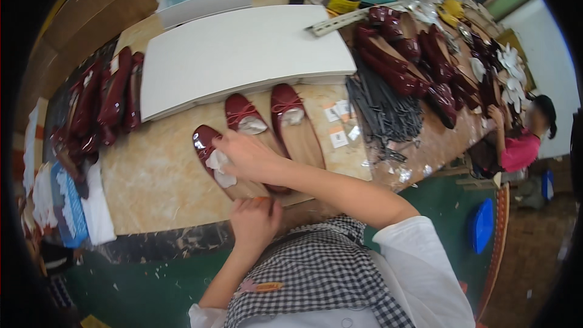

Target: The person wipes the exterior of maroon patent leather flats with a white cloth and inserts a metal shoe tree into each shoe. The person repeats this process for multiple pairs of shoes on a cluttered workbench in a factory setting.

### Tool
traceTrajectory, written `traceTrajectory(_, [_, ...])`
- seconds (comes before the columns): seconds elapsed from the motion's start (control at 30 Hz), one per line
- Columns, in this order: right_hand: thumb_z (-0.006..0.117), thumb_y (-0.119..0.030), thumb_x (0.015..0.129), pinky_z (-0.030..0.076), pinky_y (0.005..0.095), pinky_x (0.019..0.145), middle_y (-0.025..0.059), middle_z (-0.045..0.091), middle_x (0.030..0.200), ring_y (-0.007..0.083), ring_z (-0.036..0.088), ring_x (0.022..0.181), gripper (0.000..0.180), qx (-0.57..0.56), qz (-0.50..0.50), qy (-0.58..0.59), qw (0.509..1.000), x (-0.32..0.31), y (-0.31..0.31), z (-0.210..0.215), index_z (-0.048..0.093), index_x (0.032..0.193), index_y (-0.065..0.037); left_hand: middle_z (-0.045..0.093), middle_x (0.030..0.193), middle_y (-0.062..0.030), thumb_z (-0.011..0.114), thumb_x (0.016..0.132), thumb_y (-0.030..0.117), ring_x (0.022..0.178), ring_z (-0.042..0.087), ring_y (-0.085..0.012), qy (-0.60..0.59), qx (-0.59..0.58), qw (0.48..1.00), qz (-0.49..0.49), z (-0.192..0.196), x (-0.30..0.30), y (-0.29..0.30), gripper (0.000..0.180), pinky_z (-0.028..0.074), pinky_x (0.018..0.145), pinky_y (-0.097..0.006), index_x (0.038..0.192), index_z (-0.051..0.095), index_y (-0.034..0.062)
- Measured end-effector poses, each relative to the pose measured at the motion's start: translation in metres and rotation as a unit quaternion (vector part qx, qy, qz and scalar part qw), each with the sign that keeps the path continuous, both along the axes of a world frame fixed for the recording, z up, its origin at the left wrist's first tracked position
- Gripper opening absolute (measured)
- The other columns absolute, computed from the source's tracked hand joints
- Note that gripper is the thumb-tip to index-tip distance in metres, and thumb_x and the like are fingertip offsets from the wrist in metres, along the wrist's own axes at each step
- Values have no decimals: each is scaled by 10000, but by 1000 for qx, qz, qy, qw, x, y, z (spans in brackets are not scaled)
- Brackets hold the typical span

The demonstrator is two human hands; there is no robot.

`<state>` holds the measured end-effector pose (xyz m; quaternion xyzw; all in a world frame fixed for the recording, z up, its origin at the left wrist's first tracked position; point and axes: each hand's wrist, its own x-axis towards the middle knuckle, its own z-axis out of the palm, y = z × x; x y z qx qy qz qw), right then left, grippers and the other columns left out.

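Note:
Three dark red patent ballet flats with small bows lie side by side on the table, toes pointing away from me. My right hand [246,155] reaches across to the left flat [204,136], its fingers closed at crumpled white tissue paper [226,178] in the opening. Curled at that shoe's heel, by the near table edge, is my left hand [255,223]; its fingertips are partly hidden. The middle flat [242,107] and the right flat [285,95] also have white tissue in their toes. My right forearm covers part of the middle flat.
A large white stack of board [243,54] stands beyond the flats. Small white tags [337,136] lie beside dark strips [382,106]. More red shoes are piled at right [388,61] and left [112,106]. A co-worker in a pink top [522,149] works at the far right.

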<state>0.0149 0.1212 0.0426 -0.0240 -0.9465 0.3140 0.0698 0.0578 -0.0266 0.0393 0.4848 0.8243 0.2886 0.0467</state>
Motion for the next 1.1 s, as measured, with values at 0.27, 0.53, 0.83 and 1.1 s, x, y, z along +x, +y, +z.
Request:
traceTrajectory(0.27, [761,-250,725,506,385,751,122,627,909,319,618,873,472,-24,-70,105,992,-12,23,-33,623,1120,-32,654,770,-125,630,813,151,743,614,-295,17,21,997,-67,9,-9,2,143,449,788,-385,774,669,18])
traceTrajectory(0.53, [597,-141,838,547,421,602,168,636,780,341,672,696,118,284,-419,-74,859,177,189,-19,570,842,-26,644,888,-106,574,844,56,725,572,-145,-343,63,897,271,-13,-47,-29,501,467,689,-276,1335,506,-17])
traceTrajectory(0.83, [636,-201,777,522,432,624,168,668,694,349,672,703,161,141,-447,-62,881,207,201,19,620,821,-46,608,1142,-190,460,910,363,885,662,-292,-731,338,561,188,-24,-56,-60,529,582,694,-400,1282,486,-13])
traceTrajectory(1.1, [502,-91,958,481,235,692,89,684,881,115,630,780,137,-373,-374,267,806,187,172,43,524,1077,-26,601,1153,-229,463,883,577,910,652,-328,-760,350,545,58,0,-43,19,759,578,725,-417,1319,436,-44])
